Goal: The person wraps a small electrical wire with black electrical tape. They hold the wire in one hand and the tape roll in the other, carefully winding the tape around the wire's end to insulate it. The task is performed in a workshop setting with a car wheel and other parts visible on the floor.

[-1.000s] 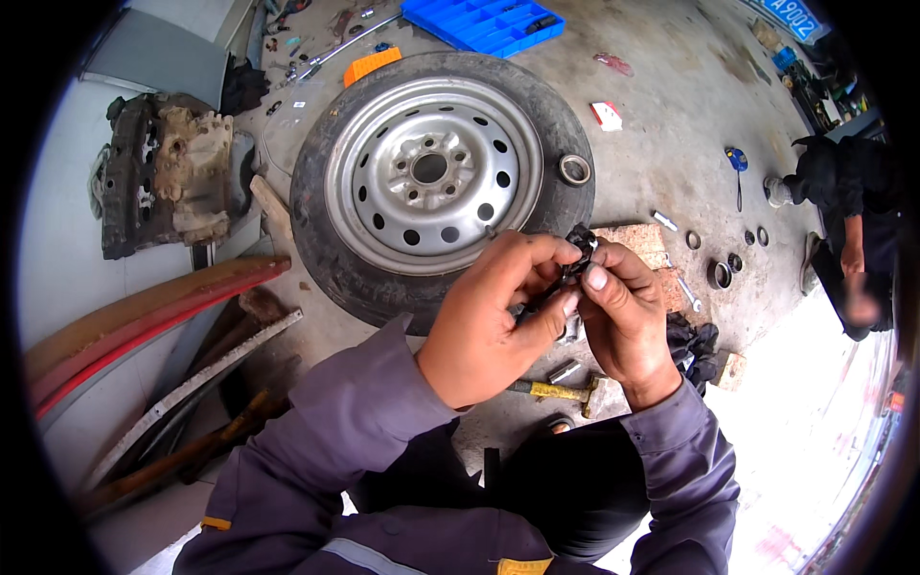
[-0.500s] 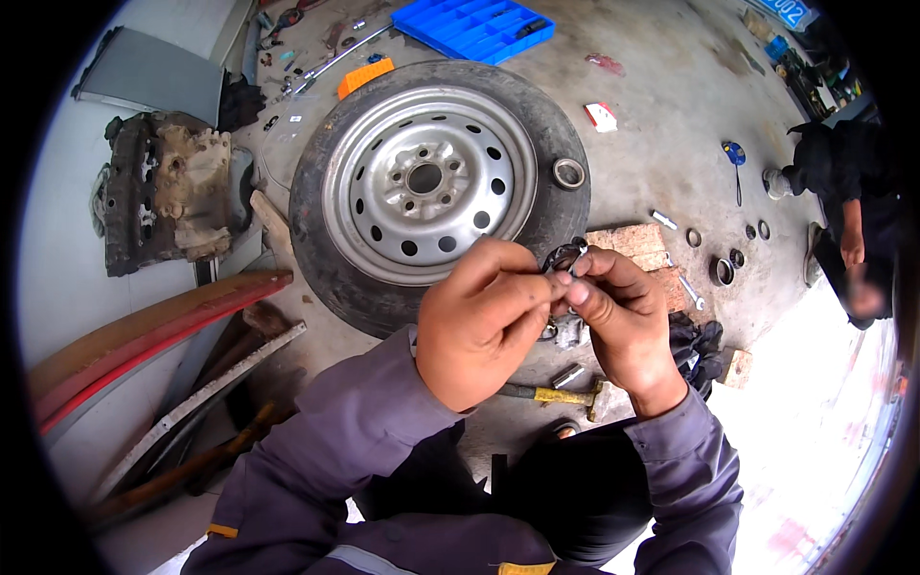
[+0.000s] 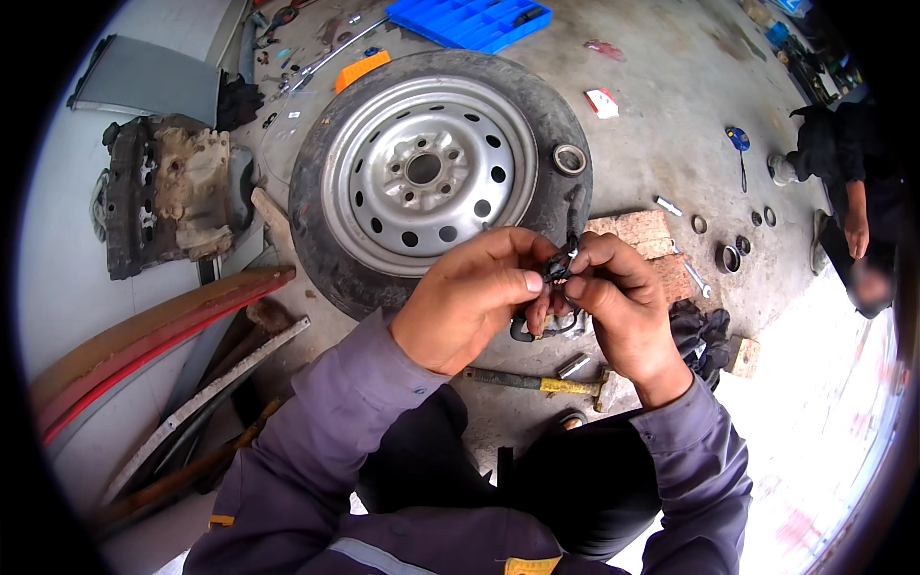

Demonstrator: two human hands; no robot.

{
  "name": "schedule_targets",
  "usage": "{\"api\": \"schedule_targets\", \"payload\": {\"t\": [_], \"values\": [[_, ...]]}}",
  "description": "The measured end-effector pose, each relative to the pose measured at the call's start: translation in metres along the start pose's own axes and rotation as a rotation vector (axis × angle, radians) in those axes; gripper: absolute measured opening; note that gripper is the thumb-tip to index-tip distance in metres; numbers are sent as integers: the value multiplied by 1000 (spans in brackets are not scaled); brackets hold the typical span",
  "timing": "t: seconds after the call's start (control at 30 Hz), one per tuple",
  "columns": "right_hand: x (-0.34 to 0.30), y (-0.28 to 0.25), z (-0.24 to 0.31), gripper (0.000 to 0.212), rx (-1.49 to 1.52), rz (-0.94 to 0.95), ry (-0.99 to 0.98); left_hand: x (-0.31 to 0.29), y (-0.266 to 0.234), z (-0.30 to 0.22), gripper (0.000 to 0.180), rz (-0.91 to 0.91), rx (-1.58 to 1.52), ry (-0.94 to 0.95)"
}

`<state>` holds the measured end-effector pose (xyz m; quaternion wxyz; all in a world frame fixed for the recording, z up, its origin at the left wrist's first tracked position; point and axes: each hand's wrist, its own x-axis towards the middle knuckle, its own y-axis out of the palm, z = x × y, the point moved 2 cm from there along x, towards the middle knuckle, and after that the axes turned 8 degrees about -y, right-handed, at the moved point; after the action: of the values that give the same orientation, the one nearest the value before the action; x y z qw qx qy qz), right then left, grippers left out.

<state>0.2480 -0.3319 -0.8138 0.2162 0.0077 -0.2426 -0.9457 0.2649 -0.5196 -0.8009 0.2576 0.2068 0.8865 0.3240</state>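
Note:
Above the near right edge of the tyre, both my hands meet on a thin black cable (image 3: 574, 213). One length of it runs up over the tyre's side, and a loop hangs below the fingers. My left hand (image 3: 471, 295) pinches the cable between thumb and forefinger. Close beside it, my right hand (image 3: 625, 292) grips the cable with thumb and fingertips. A dark bunched part sits between the fingertips, mostly covered, so its exact shape is unclear. Beyond my hands, the tyre (image 3: 321, 192) lies flat with its silver steel wheel rim (image 3: 422, 113) facing up.
A metal ring (image 3: 569, 160) rests on the tyre. Wood blocks (image 3: 632, 236), a wrench (image 3: 697, 279) and a yellow-handled hammer (image 3: 561, 385) lie nearby. An engine part (image 3: 172, 192) stands left. A blue tray (image 3: 470, 27) lies beyond; another person (image 3: 853, 206) is at right.
My left hand has turned, its thumb now showing on top, and the fingertips have shifted on the cable. More cable shows above and below my hands. The view has shifted slightly.

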Motion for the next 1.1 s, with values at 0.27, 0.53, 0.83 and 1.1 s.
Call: {"api": "schedule_targets", "payload": {"t": [0.27, 0.53, 0.83, 1.1], "values": [[-1, 0, 7, 21, -186, 29, -13, 1, -1, 0, 22, 11, -7, 90], [0, 3, 5, 25, -24, -60, 11, 5, -3, 0, 21, -52, 196, 185], [4, 6, 7, 68, -121, -50, 28, 4, 0, -4, 16, -126, 320, 213], [10, 16, 10, 17, -162, -42, 29, 4, -5, -2, 16, -93, 297, 130]]}}
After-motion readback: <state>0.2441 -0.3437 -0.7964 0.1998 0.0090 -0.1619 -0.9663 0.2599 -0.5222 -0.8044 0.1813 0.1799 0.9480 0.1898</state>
